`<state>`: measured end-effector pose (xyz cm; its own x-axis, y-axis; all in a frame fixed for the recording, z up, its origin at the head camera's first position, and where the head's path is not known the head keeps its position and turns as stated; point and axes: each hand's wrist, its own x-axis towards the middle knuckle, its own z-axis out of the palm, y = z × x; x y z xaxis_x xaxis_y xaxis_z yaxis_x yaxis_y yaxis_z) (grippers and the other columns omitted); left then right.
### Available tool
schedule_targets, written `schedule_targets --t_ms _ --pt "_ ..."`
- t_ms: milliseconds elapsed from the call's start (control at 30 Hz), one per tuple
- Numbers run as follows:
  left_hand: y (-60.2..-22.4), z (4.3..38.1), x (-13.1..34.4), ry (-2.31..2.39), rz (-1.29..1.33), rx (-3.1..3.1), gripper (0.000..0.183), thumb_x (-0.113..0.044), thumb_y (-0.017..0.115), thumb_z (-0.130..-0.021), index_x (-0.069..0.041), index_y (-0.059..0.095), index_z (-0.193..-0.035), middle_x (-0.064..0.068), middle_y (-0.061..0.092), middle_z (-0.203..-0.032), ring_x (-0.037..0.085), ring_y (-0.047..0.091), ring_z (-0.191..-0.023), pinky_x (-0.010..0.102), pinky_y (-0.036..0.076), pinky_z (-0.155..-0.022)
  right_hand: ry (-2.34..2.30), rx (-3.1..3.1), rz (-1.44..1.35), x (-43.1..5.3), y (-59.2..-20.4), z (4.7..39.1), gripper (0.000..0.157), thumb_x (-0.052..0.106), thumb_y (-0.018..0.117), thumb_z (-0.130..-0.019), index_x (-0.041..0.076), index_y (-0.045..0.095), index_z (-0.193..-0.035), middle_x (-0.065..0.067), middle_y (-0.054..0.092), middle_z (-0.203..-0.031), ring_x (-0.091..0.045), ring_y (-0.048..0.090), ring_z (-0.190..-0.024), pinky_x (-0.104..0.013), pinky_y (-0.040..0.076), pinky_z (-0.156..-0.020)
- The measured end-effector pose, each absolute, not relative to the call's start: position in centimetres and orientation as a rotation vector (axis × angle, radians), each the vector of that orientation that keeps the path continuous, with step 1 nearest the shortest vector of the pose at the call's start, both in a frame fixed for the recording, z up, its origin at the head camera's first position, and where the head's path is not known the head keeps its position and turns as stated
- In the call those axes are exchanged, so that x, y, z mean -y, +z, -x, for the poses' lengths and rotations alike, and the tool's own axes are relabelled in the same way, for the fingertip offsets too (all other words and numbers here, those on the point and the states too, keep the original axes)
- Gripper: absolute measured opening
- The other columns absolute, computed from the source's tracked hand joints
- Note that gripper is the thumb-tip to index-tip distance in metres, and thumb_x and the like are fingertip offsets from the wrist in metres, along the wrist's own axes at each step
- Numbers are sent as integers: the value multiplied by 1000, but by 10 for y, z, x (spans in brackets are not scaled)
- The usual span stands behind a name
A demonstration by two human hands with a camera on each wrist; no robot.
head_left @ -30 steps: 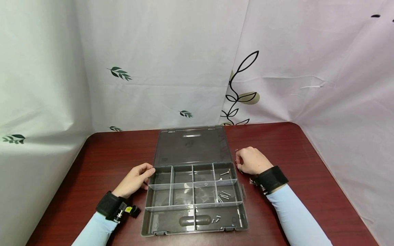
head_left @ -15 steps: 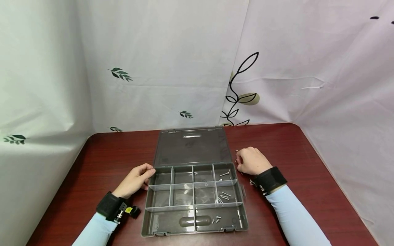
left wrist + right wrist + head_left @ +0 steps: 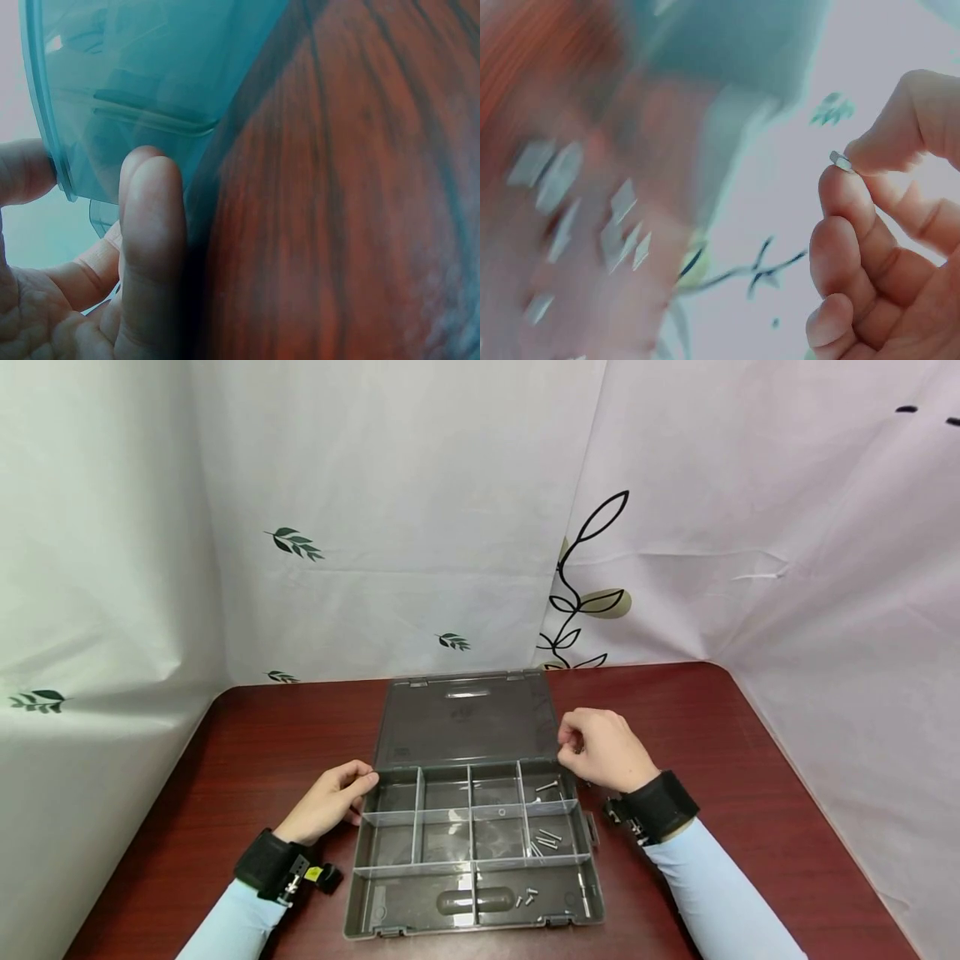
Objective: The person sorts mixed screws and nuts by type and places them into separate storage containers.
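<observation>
A grey see-through compartment box lies on the table with its lid folded back. My left hand grips the box at its back left corner. In the left wrist view the thumb is at the rim and the fingers press the outer wall. Between thumb and index fingertip my right hand pinches a small silver screw, mostly covered by the fingertips. This hand is raised by the box's back right corner. Several screws lie in the right-hand compartments.
More small metal pieces lie on the table to the right of the box, blurred in the right wrist view. Short screws sit in the front right compartment. A white printed curtain stands behind the red-brown table.
My right hand has lifted off the table and moved left towards the box, with the small screw pinched in it. The left hand and the box have stayed in place.
</observation>
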<state>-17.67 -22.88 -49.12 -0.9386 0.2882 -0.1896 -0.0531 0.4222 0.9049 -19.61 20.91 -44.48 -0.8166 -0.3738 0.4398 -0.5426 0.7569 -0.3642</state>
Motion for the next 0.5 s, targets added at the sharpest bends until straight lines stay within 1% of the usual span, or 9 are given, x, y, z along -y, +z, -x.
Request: schedule_targets --t_ms 167,233,300,367,433,500 --pt "-491 177 229 1526 -202 -2364 47 -41 56 -100 1 56 -119 12 51 -80 21 56 -66 37 55 -58 767 2480 -884 -181 -432 179 21 7 64 -70 26 59 -75 14 54 -73 -1 49 -68 -21 43 -60" --pt "-491 177 229 1523 -206 -2365 47 -42 56 -99 1 56 -119 12 51 -80 21 56 -66 37 56 -58 790 2449 -953 -171 -430 173 20 6 64 -72 25 59 -76 14 53 -75 -1 48 -69 -21 43 -61" --pt "-492 177 229 1522 -210 -2364 47 -42 55 -100 1 57 -120 12 51 -80 22 56 -66 37 56 -58 790 2444 -1012 -163 -428 167 16 8 66 -77 24 63 -81 14 55 -79 -3 50 -73 -21 44 -64" --pt "-492 177 230 1518 -213 -2366 47 -42 55 -100 1 57 -120 13 51 -80 22 56 -66 37 56 -58 761 2471 -1053 -158 -427 163 14 15 69 -82 21 68 -94 13 58 -89 -4 53 -80 -22 46 -70" --pt "-492 177 230 1519 -214 -2364 47 -42 55 -100 1 57 -120 13 51 -81 22 57 -66 37 56 -58 722 2513 -1072 -157 -425 160 27 22 70 -85 18 70 -111 12 61 -103 -5 56 -92 -25 48 -79" --pt "-492 177 230 1520 -212 -2364 47 -42 55 -100 1 57 -121 13 51 -81 21 56 -66 37 56 -58 694 2546 -1072 -159 -422 159 42 26 71 -85 16 66 -125 10 60 -116 -6 57 -103 -29 49 -87"
